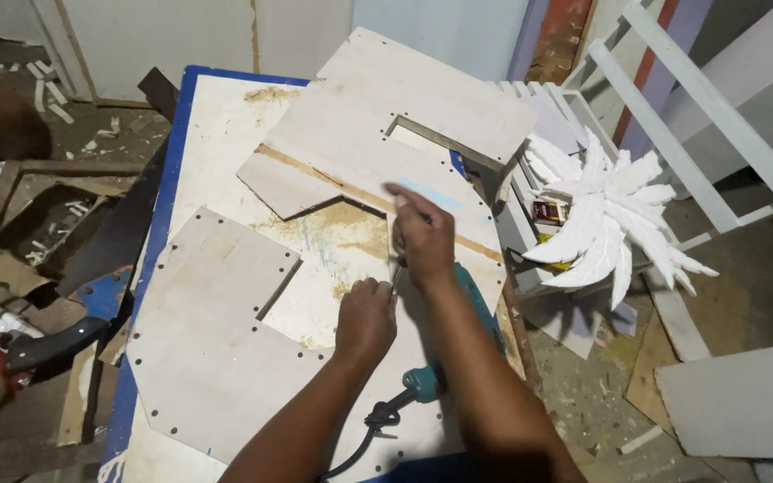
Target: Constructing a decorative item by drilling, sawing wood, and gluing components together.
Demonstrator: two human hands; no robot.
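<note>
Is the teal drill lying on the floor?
No, the drill lies on the table, partly under the right hand.

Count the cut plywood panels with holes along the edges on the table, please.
2. One panel lies near the left hand; the other panel lies at the far end, beyond the right hand. The arms may hide more.

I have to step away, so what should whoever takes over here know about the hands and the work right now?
Left hand: closed by the front end of the teal drill, apparently on the small metal bit.
Right hand: on the drill, which lies on the cut plywood panels.
Done: panels are notched, with holes along their edges.
Left: bit not clearly seated; I cannot tell.
</note>
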